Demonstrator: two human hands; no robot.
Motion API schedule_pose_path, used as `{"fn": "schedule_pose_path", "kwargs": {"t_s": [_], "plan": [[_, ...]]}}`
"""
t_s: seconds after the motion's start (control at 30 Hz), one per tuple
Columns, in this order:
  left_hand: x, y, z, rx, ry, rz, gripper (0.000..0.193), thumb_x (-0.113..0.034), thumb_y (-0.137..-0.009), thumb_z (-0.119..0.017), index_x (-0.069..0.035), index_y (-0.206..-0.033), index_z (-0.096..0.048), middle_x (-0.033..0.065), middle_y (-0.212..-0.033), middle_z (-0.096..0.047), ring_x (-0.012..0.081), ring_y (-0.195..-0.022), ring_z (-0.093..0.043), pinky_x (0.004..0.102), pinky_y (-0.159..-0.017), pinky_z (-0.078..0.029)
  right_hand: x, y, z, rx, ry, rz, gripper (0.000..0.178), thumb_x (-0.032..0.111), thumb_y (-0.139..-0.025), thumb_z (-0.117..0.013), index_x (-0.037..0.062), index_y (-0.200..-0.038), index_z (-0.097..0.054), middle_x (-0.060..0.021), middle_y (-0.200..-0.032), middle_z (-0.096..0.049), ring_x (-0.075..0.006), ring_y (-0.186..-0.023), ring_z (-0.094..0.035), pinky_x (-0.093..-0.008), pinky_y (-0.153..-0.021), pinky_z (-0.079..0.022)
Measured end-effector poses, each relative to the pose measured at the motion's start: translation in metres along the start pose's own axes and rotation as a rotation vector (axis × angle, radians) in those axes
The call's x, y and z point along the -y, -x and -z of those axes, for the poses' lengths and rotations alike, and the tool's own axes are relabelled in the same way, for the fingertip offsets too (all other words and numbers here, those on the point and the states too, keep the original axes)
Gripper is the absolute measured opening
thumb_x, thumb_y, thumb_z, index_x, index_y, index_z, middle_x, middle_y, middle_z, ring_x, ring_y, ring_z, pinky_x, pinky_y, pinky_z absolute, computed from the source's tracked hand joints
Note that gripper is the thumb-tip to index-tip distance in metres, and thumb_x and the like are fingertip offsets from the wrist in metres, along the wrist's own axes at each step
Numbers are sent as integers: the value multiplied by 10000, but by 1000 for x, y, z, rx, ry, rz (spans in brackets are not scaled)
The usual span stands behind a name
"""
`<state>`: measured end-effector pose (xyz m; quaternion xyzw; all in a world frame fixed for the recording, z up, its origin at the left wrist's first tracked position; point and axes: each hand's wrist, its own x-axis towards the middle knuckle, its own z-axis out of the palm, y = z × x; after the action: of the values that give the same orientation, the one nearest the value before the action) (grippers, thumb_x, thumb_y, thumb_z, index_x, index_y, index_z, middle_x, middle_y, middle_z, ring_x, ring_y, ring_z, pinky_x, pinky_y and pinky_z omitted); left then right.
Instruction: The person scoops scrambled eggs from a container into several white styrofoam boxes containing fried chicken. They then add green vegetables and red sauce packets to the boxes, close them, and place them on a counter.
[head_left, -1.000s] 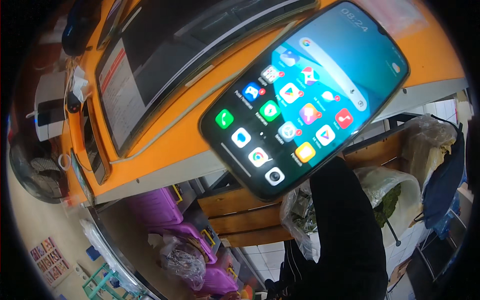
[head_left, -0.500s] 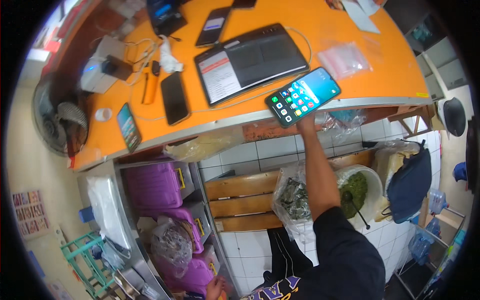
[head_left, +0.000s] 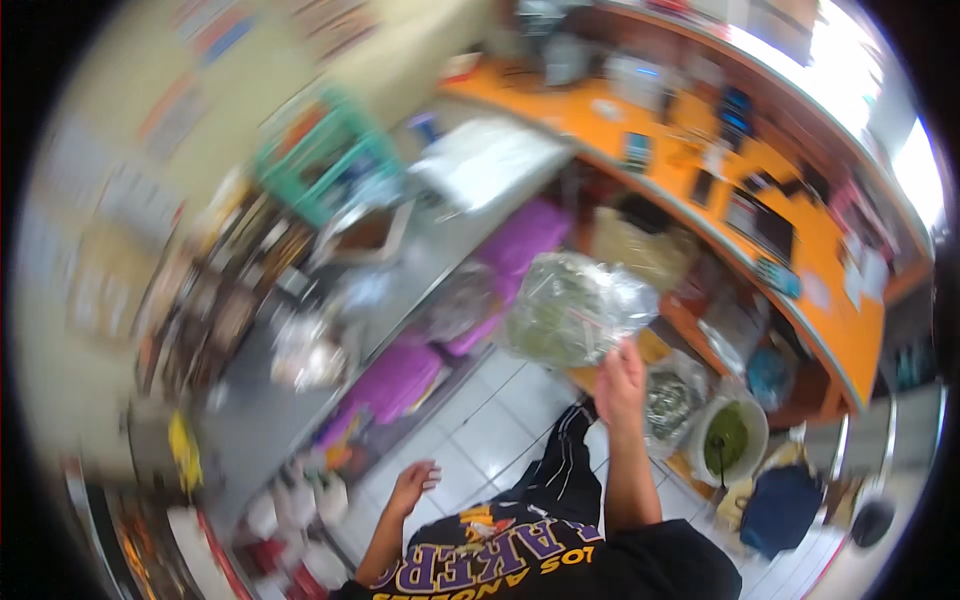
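Note:
My right hand (head_left: 622, 378) is closed on the edge of a clear plastic bag (head_left: 555, 315) with flattened green contents. The bag hangs over the gap between the grey counter and the orange desk, and glare covers its right side. Low in front of my body, my left hand (head_left: 415, 486) holds nothing, its fingers loosely apart. The lit phone (head_left: 778, 277) lies at the front edge of the desk, out of reach of both hands.
A grey metal counter (head_left: 405, 290) runs along the left with a white plastic packet (head_left: 490, 160) and a green crate (head_left: 325, 155). Purple bins (head_left: 395, 385) sit below. On the right stand the orange desk (head_left: 835, 330), a white bucket of green stuff (head_left: 750, 410) and a dark bag (head_left: 780, 510).
The view has swung left toward the counter. My right hand has left the phone on the desk and now holds the plastic bag. More of my left hand shows.

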<state>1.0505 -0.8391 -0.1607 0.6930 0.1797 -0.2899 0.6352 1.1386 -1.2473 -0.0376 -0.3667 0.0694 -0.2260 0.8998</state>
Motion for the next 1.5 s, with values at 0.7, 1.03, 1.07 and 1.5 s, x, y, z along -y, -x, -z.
{"fn": "schedule_pose_path", "kwargs": {"t_s": [0.7, 1.03, 1.07, 1.5], "plan": [[61, 180, 328, -559, 1127, -835, 381, -271, -905, -482, -20, -1190, -512, 117, -1105, -582, 216, -960, -588, 352, -806, -505, -364, 296, -367, 1368, 397, -809, 693, 129, -815, -612, 31, -1407, -266, -116, -1398, -318, -223, -1294, -301, -338, -1060, -256], [-33, 124, 523, -921, 760, -498, 289, -154, -890, -550, -5, -1137, -563, 96, -971, -633, 178, -866, -619, 300, -743, -523, -514, 250, -487, 1204, 608, -511, 566, 37, -800, -554, 57, -1342, -393, -94, -1318, -427, -184, -1154, -443, -308, -946, -374], [-31, 115, 531, -979, 664, -498, 294, -169, -894, -549, 2, -1132, -563, 89, -965, -634, 168, -869, -612, 298, -750, -514, -524, 252, -487, 1174, 677, -487, 545, 31, -797, -546, 61, -1326, -418, -91, -1306, -440, -178, -1137, -453, -305, -931, -382], [-67, 104, 608, -795, -815, -781, 420, -213, -756, -664, -76, -1139, -557, 104, -1148, -555, 301, -1140, -426, 446, -988, -266, -550, 297, -561, 1448, 1004, 169, 273, 139, -783, -626, 60, -1042, -602, -128, -1090, -589, -316, -1075, -495, -406, -947, -362]]}}
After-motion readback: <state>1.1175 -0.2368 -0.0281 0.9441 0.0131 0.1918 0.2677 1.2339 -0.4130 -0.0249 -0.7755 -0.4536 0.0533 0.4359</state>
